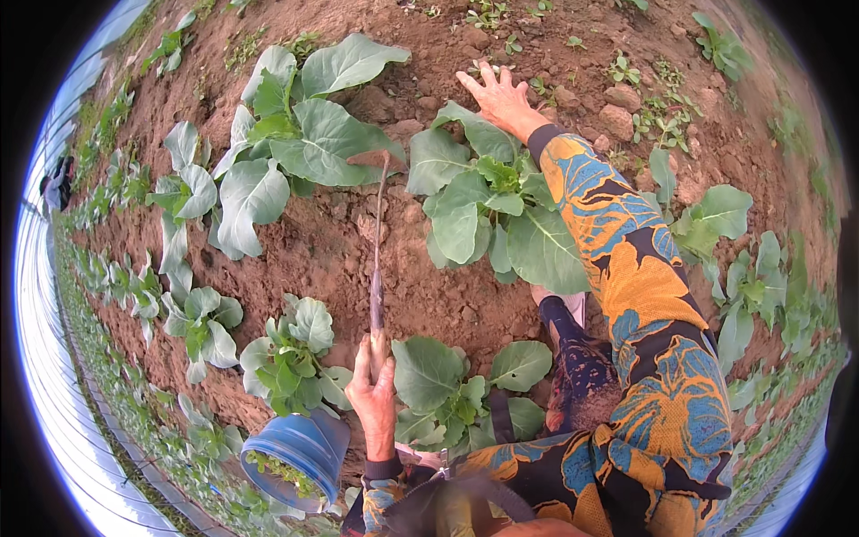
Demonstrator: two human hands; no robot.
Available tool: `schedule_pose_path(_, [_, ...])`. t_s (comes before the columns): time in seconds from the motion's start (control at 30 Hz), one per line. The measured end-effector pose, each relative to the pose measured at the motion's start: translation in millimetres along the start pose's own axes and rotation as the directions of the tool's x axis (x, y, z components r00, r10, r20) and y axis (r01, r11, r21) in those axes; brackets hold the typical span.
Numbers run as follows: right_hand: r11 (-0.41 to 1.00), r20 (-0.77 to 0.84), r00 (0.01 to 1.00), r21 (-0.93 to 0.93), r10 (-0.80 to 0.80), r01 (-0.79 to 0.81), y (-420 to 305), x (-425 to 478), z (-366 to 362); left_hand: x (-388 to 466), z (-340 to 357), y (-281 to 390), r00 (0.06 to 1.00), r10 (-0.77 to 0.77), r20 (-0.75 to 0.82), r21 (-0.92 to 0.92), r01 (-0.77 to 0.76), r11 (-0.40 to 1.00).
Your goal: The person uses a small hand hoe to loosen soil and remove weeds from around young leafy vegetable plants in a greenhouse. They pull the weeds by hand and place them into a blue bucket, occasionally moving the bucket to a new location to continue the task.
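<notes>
My left hand is wrapped around the wooden handle of a small hand hoe. Its thin metal neck points away from me, and the rusty blade overlaps a broad leaf of a large cabbage-like plant. My right hand reaches forward past another leafy plant, fingers spread and holding nothing visible. Small weeds show at its fingertips; whether they touch cannot be told. Brown, crumbly soil lies between the plants.
A blue plastic bucket with green weeds inside leans at my lower left. Leafy plants grow close to my legs. More weeds and clods lie at the right. Another person is far left, near the greenhouse wall.
</notes>
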State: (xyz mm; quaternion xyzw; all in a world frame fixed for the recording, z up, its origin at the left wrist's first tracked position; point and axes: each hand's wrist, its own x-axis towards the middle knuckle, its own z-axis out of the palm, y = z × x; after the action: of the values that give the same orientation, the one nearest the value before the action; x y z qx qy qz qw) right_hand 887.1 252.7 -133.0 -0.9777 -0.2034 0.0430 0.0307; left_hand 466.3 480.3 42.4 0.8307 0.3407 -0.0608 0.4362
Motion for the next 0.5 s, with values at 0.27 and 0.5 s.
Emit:
schedule_pose_path(0.27, [0.948,-0.075,0.993,0.310,0.094,-0.066,37.4,-7.7,-10.9,-4.7,-1.0,-1.4,1.000,-0.021,0.020,-0.164,0.024,0.986])
schedule_pose_path(0.5, [0.802,-0.131,0.880,0.488,0.457,-0.344,114.7,-31.4,-38.4,-8.9,1.4,-0.7,0.994,-0.108,0.000,-0.272,0.104,0.957])
